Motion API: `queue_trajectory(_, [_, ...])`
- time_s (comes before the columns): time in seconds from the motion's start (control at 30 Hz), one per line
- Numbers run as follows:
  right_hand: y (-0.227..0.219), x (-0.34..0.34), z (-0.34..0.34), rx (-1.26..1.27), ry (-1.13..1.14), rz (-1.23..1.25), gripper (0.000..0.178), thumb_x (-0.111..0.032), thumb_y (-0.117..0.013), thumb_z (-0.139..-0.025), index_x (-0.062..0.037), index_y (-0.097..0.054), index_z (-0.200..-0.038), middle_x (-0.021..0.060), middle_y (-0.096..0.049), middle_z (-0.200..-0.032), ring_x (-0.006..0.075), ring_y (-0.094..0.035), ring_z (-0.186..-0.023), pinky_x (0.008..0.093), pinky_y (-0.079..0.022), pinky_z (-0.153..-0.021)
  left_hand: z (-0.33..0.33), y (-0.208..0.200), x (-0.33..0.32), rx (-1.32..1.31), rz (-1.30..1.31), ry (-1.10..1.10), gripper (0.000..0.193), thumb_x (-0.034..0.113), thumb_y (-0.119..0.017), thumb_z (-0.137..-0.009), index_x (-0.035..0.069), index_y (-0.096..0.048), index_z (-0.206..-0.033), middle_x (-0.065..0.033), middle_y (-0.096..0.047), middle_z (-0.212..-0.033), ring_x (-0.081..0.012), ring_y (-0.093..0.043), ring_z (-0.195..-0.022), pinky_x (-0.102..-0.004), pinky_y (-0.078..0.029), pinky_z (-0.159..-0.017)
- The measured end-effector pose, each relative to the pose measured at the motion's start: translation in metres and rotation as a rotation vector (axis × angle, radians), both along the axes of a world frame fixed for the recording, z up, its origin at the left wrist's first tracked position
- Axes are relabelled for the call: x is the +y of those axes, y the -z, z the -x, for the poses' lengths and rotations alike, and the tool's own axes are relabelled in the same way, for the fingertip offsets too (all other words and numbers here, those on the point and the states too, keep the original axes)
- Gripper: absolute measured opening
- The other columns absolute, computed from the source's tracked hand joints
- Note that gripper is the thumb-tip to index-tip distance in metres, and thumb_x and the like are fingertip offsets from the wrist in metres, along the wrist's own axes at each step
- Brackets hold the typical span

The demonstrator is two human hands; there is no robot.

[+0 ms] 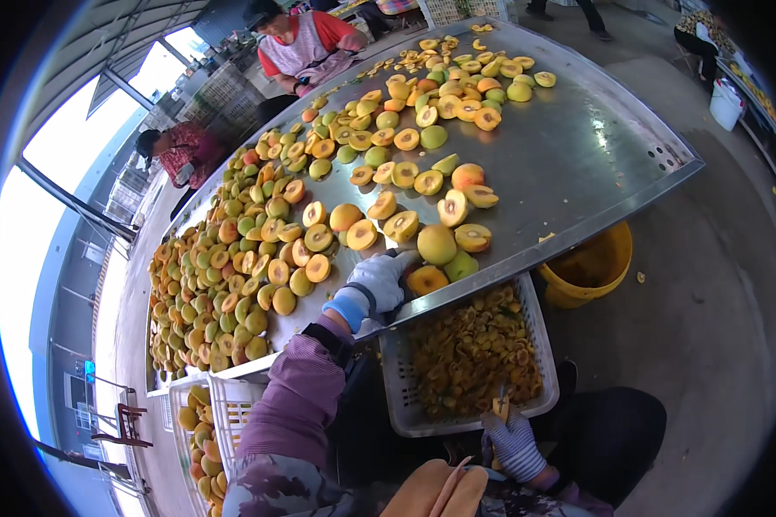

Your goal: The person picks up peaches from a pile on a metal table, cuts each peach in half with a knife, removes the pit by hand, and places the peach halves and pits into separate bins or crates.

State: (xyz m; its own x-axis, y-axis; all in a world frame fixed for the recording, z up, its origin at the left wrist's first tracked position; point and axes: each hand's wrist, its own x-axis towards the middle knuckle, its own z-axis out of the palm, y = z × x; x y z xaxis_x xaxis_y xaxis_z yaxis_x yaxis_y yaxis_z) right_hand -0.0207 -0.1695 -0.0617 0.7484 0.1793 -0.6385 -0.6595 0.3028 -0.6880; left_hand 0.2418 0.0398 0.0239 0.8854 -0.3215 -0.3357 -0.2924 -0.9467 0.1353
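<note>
My left hand point(378, 283), in a pale glove with a blue cuff, reaches over the near edge of a metal table point(569, 164). Its fingers stretch out against a halved peach-like fruit point(427, 279); I see nothing held in them. Close by lie a whole yellow-green fruit point(437, 245) and other cut halves. Down by my lap, my right hand point(517, 445), in a striped glove, is closed around a small knife-like tool point(501, 403) with a thin metal tip. That tip points over a white plastic crate point(397, 392) filled with brownish-orange fruit scraps point(474, 353).
Fruit is heaped on the table's left side point(224, 284). A yellow bucket point(591, 267) stands under its right edge. Another white crate point(233, 409) holds fruit at lower left. Two people point(306, 52) point(190, 151) sit along the far side. A white bucket point(726, 105) stands at far right.
</note>
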Motion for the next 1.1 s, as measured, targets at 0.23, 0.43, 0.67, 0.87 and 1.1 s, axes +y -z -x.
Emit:
queue_trajectory(0.23, [0.004, 0.002, 0.000, -0.197, -0.038, 0.152, 0.026, -0.023, -0.059, -0.088, 0.0000, -0.050, -0.095, 0.0097, -0.056, -0.064, 0.0167, -0.055, -0.051, 0.0305, -0.045, -0.046, 0.014, 0.006, 0.028, -0.320, 0.181, -0.120, 0.051, 0.034, -0.069, -0.076, 0.011, -0.056, -0.120, -0.0149, -0.065, -0.102, -0.0300, -0.064, -0.092, -0.0373, -0.051, -0.078])
queue_trajectory(0.43, [-0.015, 0.009, 0.009, -0.647, -0.066, 0.553, 0.030, -0.024, -0.061, -0.086, -0.0013, -0.049, -0.102, 0.0210, -0.057, -0.066, 0.0410, -0.058, -0.058, 0.0438, -0.046, -0.051, 0.099, -0.007, 0.030, 0.224, 1.867, -0.704, 0.064, 0.060, -0.041, -0.091, 0.005, -0.048, -0.124, -0.0106, -0.064, -0.091, -0.0158, -0.057, -0.059, -0.0214, -0.040, -0.046])
queue_trajectory(0.67, [-0.048, 0.033, 0.013, -1.032, -0.180, 0.875, 0.032, -0.027, -0.064, -0.083, -0.0057, -0.050, -0.102, 0.0160, -0.059, -0.064, 0.0337, -0.061, -0.055, 0.0416, -0.047, -0.047, 0.199, 0.014, 0.024, 0.403, 1.492, -0.522, 0.072, 0.066, -0.039, -0.088, 0.004, -0.051, -0.121, -0.0122, -0.063, -0.101, -0.0202, -0.062, -0.080, -0.0289, -0.050, -0.061])
queue_trajectory(0.87, [-0.050, 0.040, 0.021, -1.106, -0.228, 1.014, 0.035, -0.026, -0.064, -0.082, -0.0018, -0.049, -0.103, 0.0141, -0.060, -0.066, 0.0325, -0.061, -0.055, 0.0409, -0.049, -0.047, 0.231, 0.002, 0.002, 0.542, 1.426, -0.644, 0.077, 0.069, -0.036, -0.088, 0.000, -0.054, -0.117, -0.0093, -0.063, -0.103, -0.0183, -0.063, -0.088, -0.0306, -0.054, -0.072])
queue_trajectory(1.1, [-0.047, 0.039, 0.026, -1.121, -0.334, 1.004, 0.037, -0.024, -0.063, -0.083, 0.0012, -0.048, -0.105, 0.0129, -0.059, -0.059, 0.0330, -0.060, -0.050, 0.0413, -0.048, -0.045, 0.239, 0.012, 0.003, 0.482, 1.396, -0.579, 0.076, 0.068, -0.034, -0.088, -0.001, -0.057, -0.112, -0.0091, -0.065, -0.095, -0.0165, -0.065, -0.080, -0.0269, -0.055, -0.068])
